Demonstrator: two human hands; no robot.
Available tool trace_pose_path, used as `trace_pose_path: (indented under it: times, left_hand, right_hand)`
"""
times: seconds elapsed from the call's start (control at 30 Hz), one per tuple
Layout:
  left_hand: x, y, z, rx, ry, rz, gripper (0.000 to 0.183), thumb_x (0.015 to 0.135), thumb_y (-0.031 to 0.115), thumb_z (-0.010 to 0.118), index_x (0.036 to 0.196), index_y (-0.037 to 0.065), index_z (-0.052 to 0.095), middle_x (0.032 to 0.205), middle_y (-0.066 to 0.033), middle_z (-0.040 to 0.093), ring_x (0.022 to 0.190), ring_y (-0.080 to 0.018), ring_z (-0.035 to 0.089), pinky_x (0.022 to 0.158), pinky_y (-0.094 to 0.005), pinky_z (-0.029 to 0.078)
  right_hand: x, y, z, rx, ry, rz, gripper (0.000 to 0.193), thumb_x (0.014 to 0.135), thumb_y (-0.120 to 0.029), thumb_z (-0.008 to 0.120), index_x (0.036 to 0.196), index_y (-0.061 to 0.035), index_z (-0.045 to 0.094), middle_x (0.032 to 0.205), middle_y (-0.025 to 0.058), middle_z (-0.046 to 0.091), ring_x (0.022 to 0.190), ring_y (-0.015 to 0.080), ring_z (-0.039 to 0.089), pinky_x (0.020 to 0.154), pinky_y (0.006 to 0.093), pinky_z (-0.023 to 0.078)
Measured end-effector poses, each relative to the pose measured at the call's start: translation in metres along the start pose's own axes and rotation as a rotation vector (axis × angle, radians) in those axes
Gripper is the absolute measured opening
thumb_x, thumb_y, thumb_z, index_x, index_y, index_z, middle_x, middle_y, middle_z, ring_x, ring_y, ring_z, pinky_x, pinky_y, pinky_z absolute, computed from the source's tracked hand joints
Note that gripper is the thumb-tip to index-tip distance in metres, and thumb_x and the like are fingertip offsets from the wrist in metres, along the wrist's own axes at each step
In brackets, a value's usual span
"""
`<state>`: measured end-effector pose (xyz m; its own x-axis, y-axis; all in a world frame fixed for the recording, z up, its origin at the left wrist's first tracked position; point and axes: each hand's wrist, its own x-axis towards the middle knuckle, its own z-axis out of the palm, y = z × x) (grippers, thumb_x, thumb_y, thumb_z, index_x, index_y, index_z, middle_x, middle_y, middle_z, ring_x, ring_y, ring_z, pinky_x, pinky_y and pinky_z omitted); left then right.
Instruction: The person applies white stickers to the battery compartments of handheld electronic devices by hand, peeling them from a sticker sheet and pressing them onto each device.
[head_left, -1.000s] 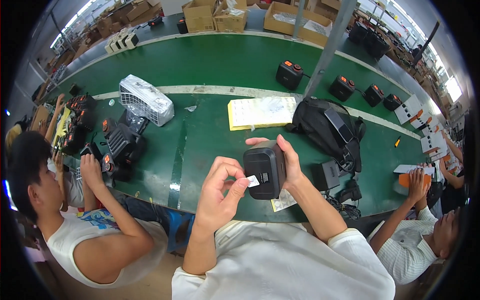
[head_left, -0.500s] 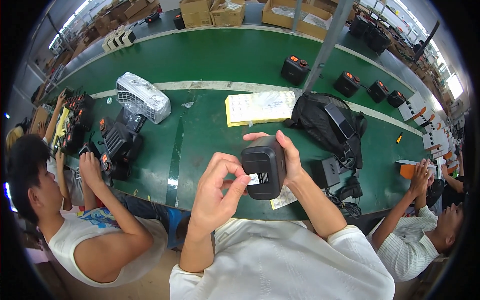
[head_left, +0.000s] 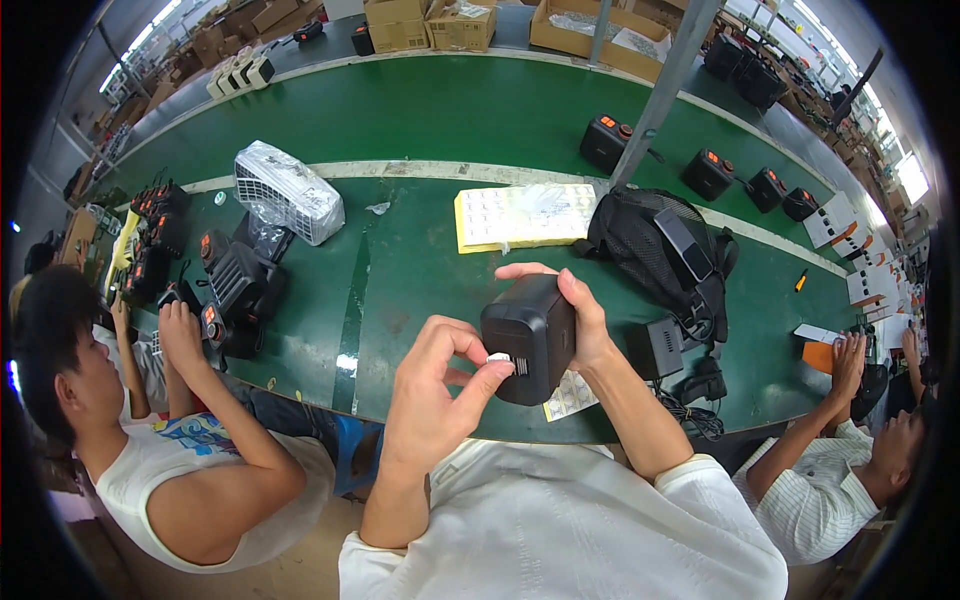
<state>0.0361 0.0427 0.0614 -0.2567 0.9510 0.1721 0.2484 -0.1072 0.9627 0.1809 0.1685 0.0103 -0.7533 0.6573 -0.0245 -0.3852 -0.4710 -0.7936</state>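
Note:
In front of my chest a black box-shaped device (head_left: 535, 312) with rounded edges is gripped in my right hand (head_left: 588, 330), whose thumb and fingers wrap its top and right side. My left hand (head_left: 437, 392) pinches a small white sticker (head_left: 498, 358) between thumb and forefinger at the device's near face. Beside the fingertips, part of a printed patch shows on that face. Whether the sticker still touches the device I cannot tell. Partly under the device and my right forearm lies a pale sheet of labels (head_left: 570, 397).
A stack of white label sheets (head_left: 525, 215) with yellow edging lies ahead, beside a black backpack (head_left: 650, 240) carrying a phone. A black power adapter (head_left: 653, 348) with cables sits right. A plastic-wrapped white unit (head_left: 288, 192) stands left. Co-workers sit on both sides. Black devices (head_left: 708, 175) line the far belt.
The white sticker, flat against the device before, now looks lifted and bent in my left fingers. My right hand has turned the device slightly. Devices on the far belt have shifted right.

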Motion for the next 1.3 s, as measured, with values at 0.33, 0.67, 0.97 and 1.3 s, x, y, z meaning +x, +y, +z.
trace_pose_path:
  times: [0.33, 0.67, 0.97, 1.3]
  left_hand:
    - [0.037, -0.047, 0.002, -0.883, -0.251, -0.401, 0.012, 0.090, 0.011, 0.063, 0.090, 0.001, 0.055, 0.075, -0.0060, 0.059, 0.062, -0.0132, 0.061, 0.053, -0.0259, 0.052]
    - [0.013, -0.097, 0.112, 0.787, -0.044, 0.111, 0.029, 0.079, 0.016, 0.067, 0.102, 0.002, 0.058, 0.091, -0.0109, 0.050, 0.071, -0.0253, 0.064, 0.054, -0.0356, 0.055]
    - [0.004, -0.118, 0.121, 0.823, -0.152, 0.213, 0.028, 0.078, 0.007, 0.058, 0.106, 0.004, 0.056, 0.096, -0.0123, 0.050, 0.064, -0.0212, 0.064, 0.050, -0.0333, 0.054]
    - [0.011, -0.122, 0.099, 0.420, -0.050, 0.163, 0.008, 0.086, 0.005, 0.058, 0.091, 0.002, 0.053, 0.091, -0.0102, 0.055, 0.065, -0.0319, 0.062, 0.053, -0.0401, 0.053]
  right_hand:
    - [0.047, -0.047, 0.006, -0.391, 0.020, -0.163, 0.062, 0.084, -0.053, 0.055, 0.114, 0.0012, 0.062, 0.096, 0.0094, 0.064, 0.083, 0.0130, 0.060, 0.076, 0.0240, 0.046]
    - [0.236, -0.086, -0.080, -1.943, 0.533, -0.231, 0.061, 0.076, -0.057, 0.066, 0.100, -0.0008, 0.059, 0.091, 0.0189, 0.068, 0.088, 0.0333, 0.067, 0.074, 0.0422, 0.053]
    - [0.276, -0.086, -0.119, -2.281, 0.468, -0.027, 0.059, 0.080, -0.059, 0.061, 0.100, -0.0033, 0.059, 0.089, 0.0162, 0.068, 0.083, 0.0328, 0.068, 0.071, 0.0435, 0.053]
    - [0.274, -0.092, -0.098, -2.345, 0.531, 0.049, 0.066, 0.081, -0.058, 0.061, 0.118, -0.0025, 0.057, 0.117, 0.0224, 0.057, 0.112, 0.0335, 0.056, 0.091, 0.0442, 0.046]
